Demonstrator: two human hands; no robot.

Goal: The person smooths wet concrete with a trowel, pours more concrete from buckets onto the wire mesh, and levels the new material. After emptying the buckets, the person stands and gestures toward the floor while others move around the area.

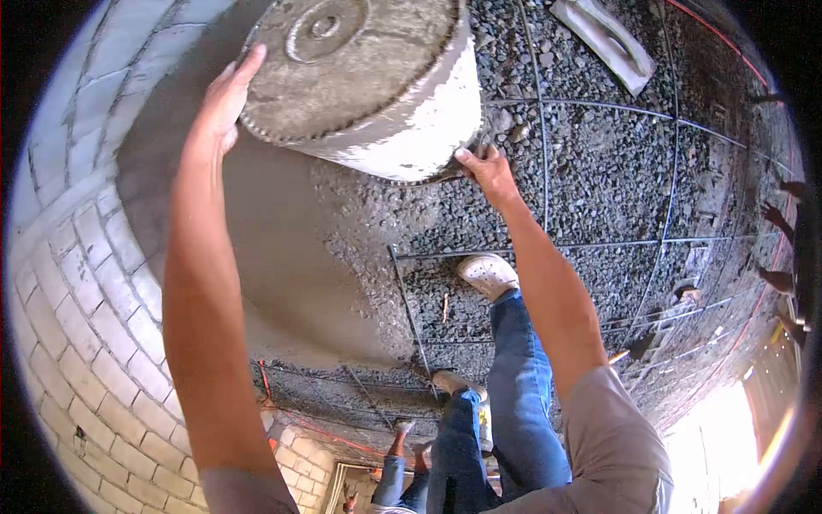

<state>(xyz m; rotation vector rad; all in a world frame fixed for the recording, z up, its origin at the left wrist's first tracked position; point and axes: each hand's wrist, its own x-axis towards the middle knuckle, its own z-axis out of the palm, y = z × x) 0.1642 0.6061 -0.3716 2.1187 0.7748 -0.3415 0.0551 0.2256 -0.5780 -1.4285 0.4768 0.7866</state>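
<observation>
A white bucket (411, 128), smeared with grey cement, is tipped so that its round ringed base faces me at the top of the view. My left hand (227, 98) grips the base edge on the left side, with the thumb up along it. At the lower right, my right hand (490, 174) is closed on the bucket's rim. The bucket's mouth and whatever is inside are hidden from me. Wet smooth concrete (274, 231) lies below and left of the bucket, meeting loose gravel (599, 171) on the right.
Thin steel bars (545, 154) form a grid over the gravel. A hand float (606, 43) lies at the top right. A block wall (94, 317) curves along the left. Another person's legs (392, 480) show at the bottom, and dark hands (777, 218) at the right edge.
</observation>
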